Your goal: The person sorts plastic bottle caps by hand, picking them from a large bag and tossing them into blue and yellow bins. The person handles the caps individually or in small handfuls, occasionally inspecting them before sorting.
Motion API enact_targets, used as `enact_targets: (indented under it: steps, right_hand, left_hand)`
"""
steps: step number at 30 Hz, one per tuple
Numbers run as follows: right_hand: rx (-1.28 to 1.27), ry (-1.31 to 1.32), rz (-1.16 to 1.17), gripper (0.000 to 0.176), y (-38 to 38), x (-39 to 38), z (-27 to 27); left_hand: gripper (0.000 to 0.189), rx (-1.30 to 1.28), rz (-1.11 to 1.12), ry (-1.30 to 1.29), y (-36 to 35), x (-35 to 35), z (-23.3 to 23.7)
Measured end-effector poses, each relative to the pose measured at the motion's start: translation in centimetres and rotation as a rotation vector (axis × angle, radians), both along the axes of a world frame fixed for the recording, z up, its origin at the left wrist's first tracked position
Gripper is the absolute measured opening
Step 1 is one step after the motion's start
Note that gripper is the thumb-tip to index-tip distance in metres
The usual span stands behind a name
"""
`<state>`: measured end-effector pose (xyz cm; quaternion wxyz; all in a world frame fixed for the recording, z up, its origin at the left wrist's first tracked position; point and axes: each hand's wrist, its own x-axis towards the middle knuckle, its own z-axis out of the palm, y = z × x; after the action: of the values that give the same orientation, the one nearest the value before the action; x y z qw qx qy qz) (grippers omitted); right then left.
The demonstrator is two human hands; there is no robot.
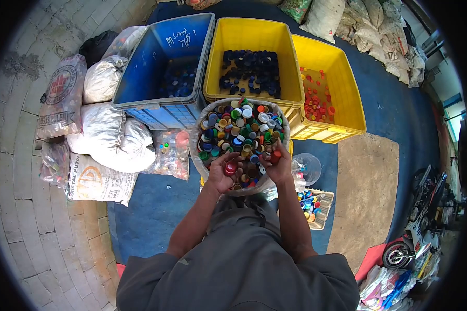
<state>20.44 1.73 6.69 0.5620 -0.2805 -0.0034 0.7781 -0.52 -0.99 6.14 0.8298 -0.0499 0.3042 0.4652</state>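
A round, pale-rimmed container (pixel 194 150) full of mixed bottle caps (pixel 241 127) stands in front of my body. Over its near left part, my left hand (pixel 223 173) is turned palm up with its fingers curled round a red cap (pixel 230 168). At the near right part, my right hand (pixel 278 165) holds an orange-red cap (pixel 275 156) between thumb and fingers. Both hands are just above the loose caps, a short distance apart.
Beyond the container stand a blue crate (pixel 145 67) with blue caps, a yellow crate (pixel 254 33) with dark blue caps and another yellow crate (pixel 332 57) with red caps. Filled sacks (pixel 106 132) lie left; a basket (pixel 321 210) of caps sits right.
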Motion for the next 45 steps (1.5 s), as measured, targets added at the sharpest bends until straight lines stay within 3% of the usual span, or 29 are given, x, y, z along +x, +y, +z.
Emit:
enact_targets:
  steps: [5, 8, 9, 12, 15, 19, 22, 30, 33, 39, 45]
  right_hand:
    - [0.284, -0.927, 0.200, 0.025, 3.7, 1.5, -0.1]
    - [0.656, -1.773, 0.304, 0.026, 5.2, 1.7, -1.7]
    - [0.546, -1.934, 0.436, 0.023, 4.9, 0.9, 0.6]
    - [0.602, -2.138, 0.575, 0.021, 5.1, 0.0, 0.4]
    - [0.565, -2.126, 0.639, 0.019, 4.9, -1.1, 0.6]
    - [0.645, -2.146, 0.502, 0.025, 4.1, -1.5, -1.6]
    - [0.626, -2.120, 0.428, 0.025, 3.5, -1.7, -1.8]
    - [0.487, -2.109, 0.264, 0.025, 3.3, -1.1, -2.8]
    - [0.475, -2.168, 0.369, 0.024, 3.1, -0.8, -2.9]
    - [0.481, -2.063, 0.182, 0.016, 3.1, -0.6, -2.6]
    - [0.484, -1.824, -0.071, 0.023, 2.5, 0.1, -2.2]
  left_hand:
    - [0.023, -0.016, -0.002, 0.104, -0.5, -0.9, -1.5]
    - [0.019, 0.028, -0.054, 0.218, -0.2, -2.0, -2.1]
    - [0.019, 0.059, -0.079, 0.281, -0.1, -2.3, -1.9]
    - [0.018, 0.145, -0.111, 0.607, 0.7, -2.1, -1.3]
    - [0.018, 0.369, -0.065, 0.993, 2.0, -1.8, -2.1]
    - [0.022, 0.602, -0.090, 1.513, 3.9, -1.8, -2.1]
    - [0.024, 0.711, -0.082, 1.735, 5.8, -2.0, -4.0]
    - [0.034, 0.806, -0.039, 1.954, 7.6, -1.4, -4.1]
    - [0.039, 0.812, -0.081, 1.981, 7.8, -1.3, -3.9]
    - [0.047, 0.753, -0.089, 2.035, 8.8, -0.8, -3.8]
    - [0.048, 0.789, -0.178, 2.001, 9.8, -1.0, -4.6]
